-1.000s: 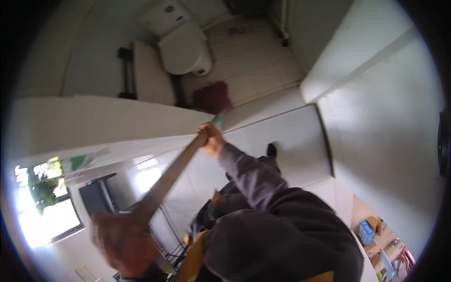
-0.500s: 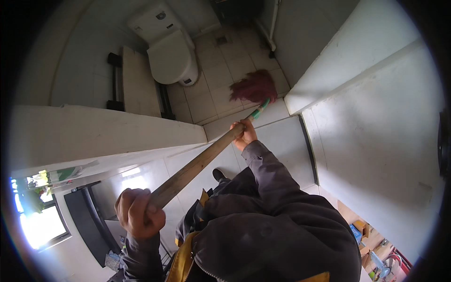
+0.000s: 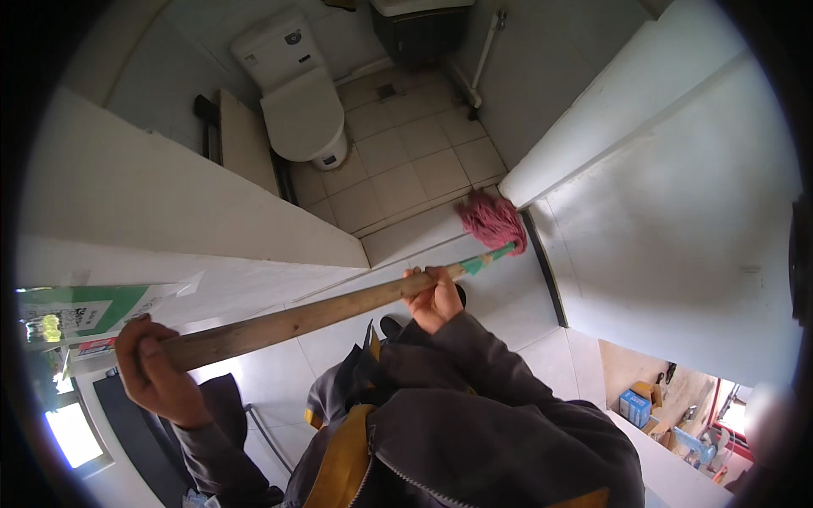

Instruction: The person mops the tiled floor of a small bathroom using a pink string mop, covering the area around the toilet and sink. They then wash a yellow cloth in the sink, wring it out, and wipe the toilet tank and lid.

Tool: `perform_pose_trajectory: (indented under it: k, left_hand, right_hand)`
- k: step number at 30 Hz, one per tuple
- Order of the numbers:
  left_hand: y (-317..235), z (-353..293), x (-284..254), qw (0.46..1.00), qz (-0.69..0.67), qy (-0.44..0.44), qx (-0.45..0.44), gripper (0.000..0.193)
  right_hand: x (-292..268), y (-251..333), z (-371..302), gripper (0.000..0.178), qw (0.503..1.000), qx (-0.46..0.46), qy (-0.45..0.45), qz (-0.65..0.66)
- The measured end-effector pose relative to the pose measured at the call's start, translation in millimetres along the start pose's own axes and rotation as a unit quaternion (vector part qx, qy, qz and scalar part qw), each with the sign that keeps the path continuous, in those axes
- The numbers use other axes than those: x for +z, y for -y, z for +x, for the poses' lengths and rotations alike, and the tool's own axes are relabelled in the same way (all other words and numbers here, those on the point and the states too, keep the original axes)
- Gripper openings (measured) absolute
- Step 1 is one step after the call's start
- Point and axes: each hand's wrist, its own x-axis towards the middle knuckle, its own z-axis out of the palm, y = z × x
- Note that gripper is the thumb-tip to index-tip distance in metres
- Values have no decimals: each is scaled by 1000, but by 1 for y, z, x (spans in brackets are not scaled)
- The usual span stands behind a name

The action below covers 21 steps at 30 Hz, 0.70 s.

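Note:
A mop with a long wooden handle (image 3: pixel 305 318) slants across in front of me, its right end farther away. My left hand (image 3: pixel 161 370) is closed round the top end of the handle at the left. Lower down the handle, my right hand (image 3: pixel 432 299) grips it close to a band of green tape (image 3: pixel 484 262). The reddish-pink mop head (image 3: pixel 494 222) is at the doorway's right side, by the raised threshold (image 3: pixel 415 222). Whether its strands touch the floor there I cannot tell.
Past the threshold, a white toilet (image 3: pixel 302 118) stands on a tiled floor (image 3: pixel 405 157), with a dark cabinet (image 3: pixel 421 34) beyond. A wall end (image 3: pixel 254 203) flanks the doorway at left, a white door (image 3: pixel 677 229) at right. A blue box (image 3: pixel 634 408) sits at lower right.
The mop head has come back from the tiled floor to the threshold, moving right and nearer. My left hand has shifted left and up; my right hand is nearer to me.

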Motion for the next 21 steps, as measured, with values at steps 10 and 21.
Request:
perform_pose_trajectory:
  k: [10, 21]
  left_hand:
    - [32, -21, -120, 979, 181, -88, 20, 23]
    - [44, -39, -170, 983, 111, -140, -48, 27]
  right_hand:
    - [35, -69, -66, 14, 987, 60, 64, -136]
    - [138, -69, 32, 9, 978, 112, 122, -130]
